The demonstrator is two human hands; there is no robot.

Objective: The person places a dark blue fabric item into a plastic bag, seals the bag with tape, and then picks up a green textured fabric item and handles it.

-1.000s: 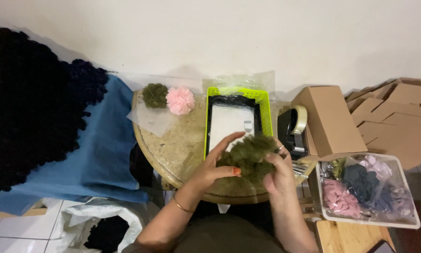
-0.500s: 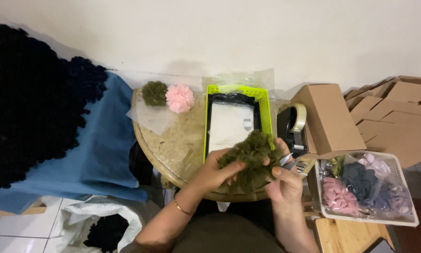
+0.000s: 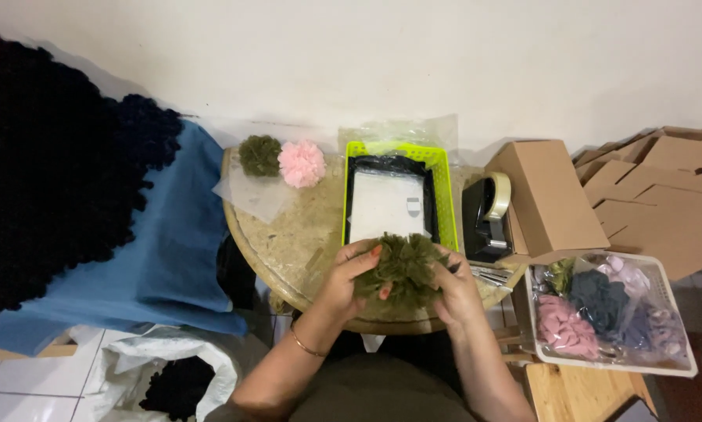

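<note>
1. While both hands close on it, the olive-green fabric pom-pom [image 3: 402, 268] sits between them, above the near edge of the round worktop [image 3: 296, 234].
2. Left hand [image 3: 349, 280] cups the pom-pom's left side, fingers curled into the ruffles, thumb on the front; a thin bangle [image 3: 306, 346] is on that wrist.
3. Right hand [image 3: 454, 287] clamps the pom-pom's right side, fingers partly buried in the fabric.
4. Just behind the pom-pom, a lime-green plastic basket [image 3: 443, 184] stands on the worktop with a black liner and a white flat packet [image 3: 386, 205] inside.
5. Far left of the worktop: a smaller olive pom-pom [image 3: 259, 155] and a pink pom-pom [image 3: 302, 163], touching, both on a clear plastic sheet [image 3: 251, 197].
6. Right of the basket, a black tape dispenser [image 3: 486, 211] with a roll, just beside an open brown cardboard box [image 3: 545, 195].
7. Flat cardboard pieces [image 3: 664, 195] are stacked at far right.
8. Lower right, a white basket [image 3: 671, 301] holds bagged pom-poms in pink, dark grey, lilac and olive.
9. Left of the worktop, blue cloth [image 3: 163, 242] is draped, with a big pile of black ruffled fabric [image 3: 46, 172] on it.
10. Lower left, a white bag [image 3: 132, 367] on the floor holds dark fabric.
</note>
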